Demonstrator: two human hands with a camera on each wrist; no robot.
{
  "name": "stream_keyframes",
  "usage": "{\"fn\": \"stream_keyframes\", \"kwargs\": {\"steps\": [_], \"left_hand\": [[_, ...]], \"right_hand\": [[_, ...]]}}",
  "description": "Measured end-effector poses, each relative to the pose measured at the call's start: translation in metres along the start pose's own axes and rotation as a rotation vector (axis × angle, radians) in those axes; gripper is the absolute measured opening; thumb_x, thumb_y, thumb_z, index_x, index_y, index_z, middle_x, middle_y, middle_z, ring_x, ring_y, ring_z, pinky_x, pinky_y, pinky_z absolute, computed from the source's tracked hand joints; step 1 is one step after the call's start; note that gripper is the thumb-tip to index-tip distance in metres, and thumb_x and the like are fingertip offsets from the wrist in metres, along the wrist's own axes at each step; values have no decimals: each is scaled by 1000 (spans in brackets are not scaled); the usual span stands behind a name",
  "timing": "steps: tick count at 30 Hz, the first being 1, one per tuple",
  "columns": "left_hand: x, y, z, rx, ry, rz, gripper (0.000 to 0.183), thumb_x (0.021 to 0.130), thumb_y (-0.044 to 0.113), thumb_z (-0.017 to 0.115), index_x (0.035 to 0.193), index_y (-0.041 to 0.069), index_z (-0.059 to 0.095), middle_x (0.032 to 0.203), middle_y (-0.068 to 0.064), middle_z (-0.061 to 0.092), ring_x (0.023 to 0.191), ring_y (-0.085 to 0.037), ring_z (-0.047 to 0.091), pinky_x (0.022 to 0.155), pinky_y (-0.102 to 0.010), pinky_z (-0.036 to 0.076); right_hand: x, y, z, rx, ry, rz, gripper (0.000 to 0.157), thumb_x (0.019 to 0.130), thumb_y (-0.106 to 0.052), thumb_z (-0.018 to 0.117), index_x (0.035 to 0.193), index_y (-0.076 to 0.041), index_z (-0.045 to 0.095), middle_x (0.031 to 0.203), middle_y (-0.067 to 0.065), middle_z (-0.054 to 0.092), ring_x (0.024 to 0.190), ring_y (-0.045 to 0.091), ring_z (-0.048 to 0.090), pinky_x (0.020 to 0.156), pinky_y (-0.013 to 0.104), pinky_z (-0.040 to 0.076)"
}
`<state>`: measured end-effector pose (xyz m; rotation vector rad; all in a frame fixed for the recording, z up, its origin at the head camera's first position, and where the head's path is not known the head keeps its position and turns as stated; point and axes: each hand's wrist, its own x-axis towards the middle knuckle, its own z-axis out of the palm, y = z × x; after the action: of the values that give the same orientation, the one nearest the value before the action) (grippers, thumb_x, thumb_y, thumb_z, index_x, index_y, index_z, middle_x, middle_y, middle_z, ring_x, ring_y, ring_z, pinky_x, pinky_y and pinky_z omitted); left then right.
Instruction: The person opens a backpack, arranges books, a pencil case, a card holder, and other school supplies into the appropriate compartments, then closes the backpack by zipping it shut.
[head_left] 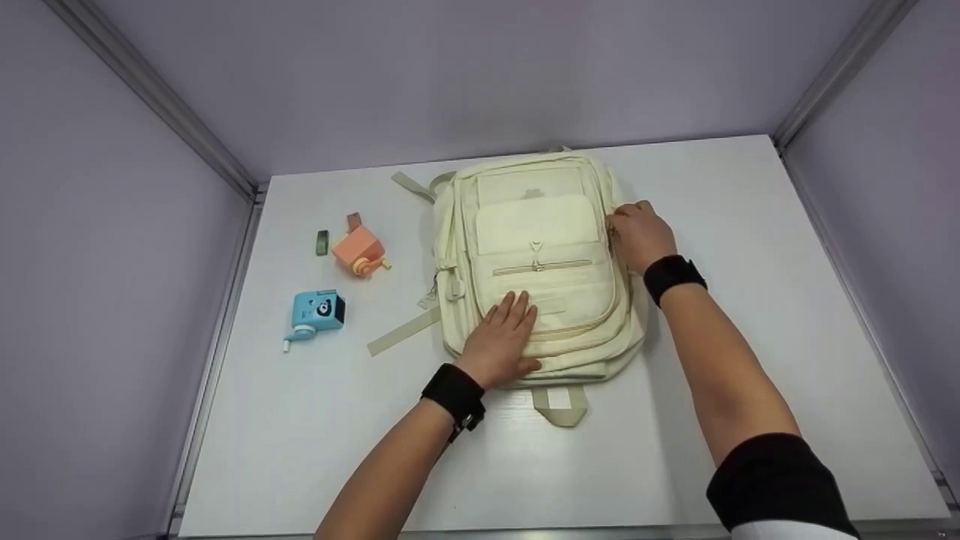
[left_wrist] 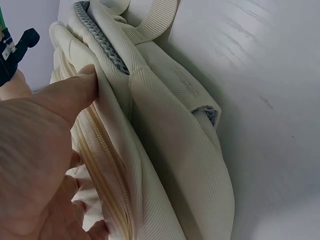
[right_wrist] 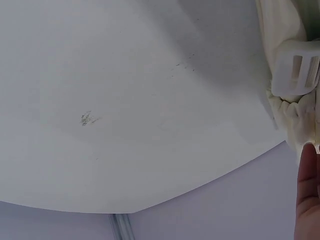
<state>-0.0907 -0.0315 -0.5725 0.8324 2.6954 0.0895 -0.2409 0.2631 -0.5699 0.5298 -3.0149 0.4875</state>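
Note:
A cream backpack (head_left: 544,225) lies on its back on the white table, its front pockets facing up. My left hand (head_left: 499,341) rests on the lower front with its fingers extended. In the left wrist view its thumb (left_wrist: 75,92) presses the fabric beside a tan zipper (left_wrist: 102,155). Higher up, at the right side edge, my right hand (head_left: 643,236) grips the bag with bent fingers; what exactly lies between the fingertips is hidden. The right wrist view catches one of its digits (right_wrist: 307,185) against the gathered fabric, below a pale strap buckle (right_wrist: 297,67).
To the left on the table (head_left: 750,337) stand an orange crank sharpener (head_left: 358,249) and a blue one (head_left: 316,311) with a panda picture. A small green block (head_left: 322,243) is beside the orange one. Loose straps (head_left: 405,332) stick out leftward. Grey walls (head_left: 510,75) enclose the table.

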Motion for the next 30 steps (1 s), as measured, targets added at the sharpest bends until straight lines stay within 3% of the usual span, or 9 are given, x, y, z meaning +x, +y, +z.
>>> {"fn": "stream_keyframes", "kwargs": {"steps": [4,7,12,15,19,21,26,30], "left_hand": [[1,1,-2,12,-1,-3,95,98,59,60,163,6,18,170,-15,2,156,-32,1,124,-43,11],[2,4,-6,25,-12,-17,95,97,58,63,163,6,20,170,-16,4,156,-33,4,124,-43,15],[6,15,-24,69,-63,-49,94,96,56,65,162,4,24,169,-18,13,155,-34,12,123,-43,18],[13,26,-39,106,-81,-25,86,100,53,60,162,4,24,168,-18,18,155,-32,16,123,-42,18],[35,48,-56,143,-62,64,68,108,42,49,162,7,26,168,-13,22,155,-27,18,124,-37,16],[49,59,-59,148,-38,103,61,110,37,45,161,8,29,167,-11,24,154,-25,20,123,-35,17],[82,77,-51,158,41,159,55,111,33,42,160,10,35,166,-10,28,153,-25,24,123,-35,20],[99,84,-39,186,66,131,55,110,33,42,161,14,34,167,-7,27,154,-25,21,123,-36,20]], "right_hand": [[-2,4,1,-43,52,25,13,100,-4,64,108,5,70,116,22,61,112,40,51,92,48,51],[-2,6,3,-44,89,45,14,99,-8,67,98,5,70,111,21,60,107,39,50,87,48,52],[-6,8,10,-1,130,42,12,99,-6,68,95,6,68,126,21,56,111,40,51,82,50,52],[-10,5,11,51,109,61,9,99,-3,65,99,6,67,122,21,59,106,39,58,80,49,54],[-14,4,9,116,47,139,13,103,-5,59,105,5,67,101,20,65,91,37,65,79,48,54],[-14,3,9,129,27,171,17,105,-8,57,108,4,68,99,21,66,91,37,65,80,49,54],[-13,-1,10,136,55,184,23,105,-13,58,109,3,73,99,20,67,93,37,65,83,50,53],[-15,-2,11,138,105,179,23,104,-15,61,108,3,74,99,19,67,92,38,65,83,50,53]]}}
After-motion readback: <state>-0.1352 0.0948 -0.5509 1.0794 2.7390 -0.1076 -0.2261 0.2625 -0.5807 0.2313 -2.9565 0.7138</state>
